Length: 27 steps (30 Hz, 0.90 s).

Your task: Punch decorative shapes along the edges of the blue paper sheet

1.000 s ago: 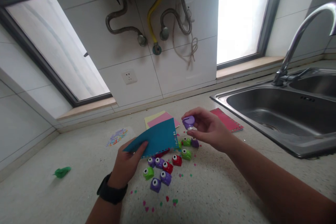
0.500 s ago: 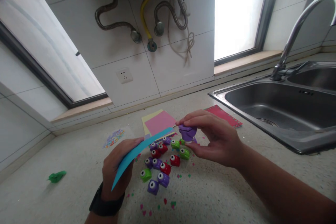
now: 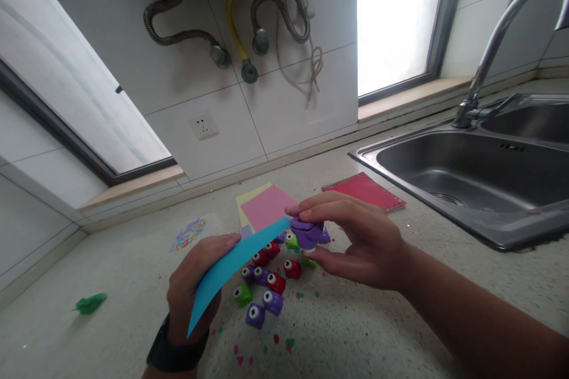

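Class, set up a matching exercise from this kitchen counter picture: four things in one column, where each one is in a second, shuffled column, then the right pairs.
Things:
1. blue paper sheet
2. purple punch
3. red sheet
4. green scrap

Places:
A. far left on the counter, alone
B. pinched in the right hand
C. flat beside the sink
D. held in the left hand

Pairs: 1-D, 2-B, 3-C, 4-A

Matt blue paper sheet (image 3: 235, 263) in left hand (image 3: 195, 290); glossy purple plastic punch (image 3: 306, 232) pinched by right hand (image 3: 360, 243). Below grip: glossy small plastic punches (image 3: 262, 290), speckled smooth stone counter (image 3: 355, 331). Right of grip: brushed steel sink (image 3: 466, 172).
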Each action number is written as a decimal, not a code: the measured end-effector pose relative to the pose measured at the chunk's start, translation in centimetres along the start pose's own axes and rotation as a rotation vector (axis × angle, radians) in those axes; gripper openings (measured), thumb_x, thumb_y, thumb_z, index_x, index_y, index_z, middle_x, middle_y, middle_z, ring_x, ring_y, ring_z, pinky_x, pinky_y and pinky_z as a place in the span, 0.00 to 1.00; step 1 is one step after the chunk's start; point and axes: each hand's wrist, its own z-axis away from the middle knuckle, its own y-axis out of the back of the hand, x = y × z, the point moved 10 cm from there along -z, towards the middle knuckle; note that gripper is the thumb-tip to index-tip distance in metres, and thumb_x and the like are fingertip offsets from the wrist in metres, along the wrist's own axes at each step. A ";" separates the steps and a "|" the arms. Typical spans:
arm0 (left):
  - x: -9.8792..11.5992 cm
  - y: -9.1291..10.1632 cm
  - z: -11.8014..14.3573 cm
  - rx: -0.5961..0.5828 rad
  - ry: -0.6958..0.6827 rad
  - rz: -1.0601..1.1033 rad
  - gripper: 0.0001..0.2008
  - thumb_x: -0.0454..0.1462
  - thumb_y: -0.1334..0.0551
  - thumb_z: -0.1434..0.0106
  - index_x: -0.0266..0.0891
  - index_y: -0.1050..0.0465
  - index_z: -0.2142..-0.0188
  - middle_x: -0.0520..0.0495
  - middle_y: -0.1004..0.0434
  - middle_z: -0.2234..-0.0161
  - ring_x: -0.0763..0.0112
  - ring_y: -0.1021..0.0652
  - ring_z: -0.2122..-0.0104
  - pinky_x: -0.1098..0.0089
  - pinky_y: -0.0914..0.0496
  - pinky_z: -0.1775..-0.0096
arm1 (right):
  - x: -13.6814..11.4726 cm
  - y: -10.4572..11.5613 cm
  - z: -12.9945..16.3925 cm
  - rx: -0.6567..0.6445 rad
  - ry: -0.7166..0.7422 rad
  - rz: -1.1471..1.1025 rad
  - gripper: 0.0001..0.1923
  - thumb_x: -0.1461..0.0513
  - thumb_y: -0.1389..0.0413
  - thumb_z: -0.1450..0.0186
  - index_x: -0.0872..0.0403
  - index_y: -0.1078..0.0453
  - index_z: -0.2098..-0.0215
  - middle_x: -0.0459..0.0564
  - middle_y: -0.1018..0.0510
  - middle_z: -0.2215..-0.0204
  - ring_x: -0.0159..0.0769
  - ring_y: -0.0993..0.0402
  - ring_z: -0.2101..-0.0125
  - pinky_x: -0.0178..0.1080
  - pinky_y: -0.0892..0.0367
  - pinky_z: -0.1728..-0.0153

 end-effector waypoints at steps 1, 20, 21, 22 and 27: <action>0.0 0.0 0.0 -0.001 -0.003 0.003 0.16 0.27 0.40 0.35 0.39 0.23 0.50 0.41 0.20 0.53 0.58 0.20 0.54 0.59 0.26 0.52 | -0.1 0.0 -0.1 -0.002 0.007 0.017 0.27 0.71 0.35 0.42 0.56 0.32 0.45 0.58 0.22 0.52 0.41 0.24 0.52 0.43 0.25 0.52; -0.2 -1.6 -0.1 -0.252 0.016 0.049 0.20 0.26 0.38 0.36 0.40 0.26 0.46 0.42 0.22 0.53 0.61 0.23 0.53 0.60 0.29 0.52 | 3.0 -1.2 0.4 -0.164 -0.184 0.065 0.19 0.63 0.35 0.38 0.58 0.30 0.49 0.53 0.22 0.58 0.35 0.25 0.58 0.39 0.28 0.55; -0.1 -1.7 -0.2 -0.269 0.020 0.035 0.20 0.25 0.38 0.36 0.40 0.26 0.47 0.43 0.22 0.55 0.63 0.23 0.54 0.62 0.28 0.53 | 3.3 -1.3 0.5 -0.181 -0.209 0.056 0.19 0.62 0.35 0.38 0.58 0.30 0.50 0.53 0.22 0.59 0.35 0.25 0.59 0.40 0.28 0.56; 0.0 -1.8 -0.4 -0.282 0.021 0.022 0.20 0.25 0.38 0.37 0.41 0.26 0.48 0.44 0.22 0.56 0.64 0.23 0.55 0.64 0.28 0.54 | 3.6 -1.4 0.6 -0.199 -0.237 0.044 0.19 0.62 0.35 0.37 0.59 0.29 0.50 0.53 0.22 0.59 0.35 0.25 0.60 0.40 0.28 0.57; -0.6 -1.4 -0.3 -0.256 0.135 -0.022 0.12 0.28 0.36 0.37 0.41 0.23 0.56 0.48 0.21 0.64 0.69 0.22 0.65 0.70 0.27 0.64 | 5.4 -2.0 1.4 -0.265 -0.383 -0.020 0.17 0.59 0.36 0.36 0.59 0.29 0.52 0.52 0.24 0.63 0.34 0.28 0.64 0.40 0.30 0.61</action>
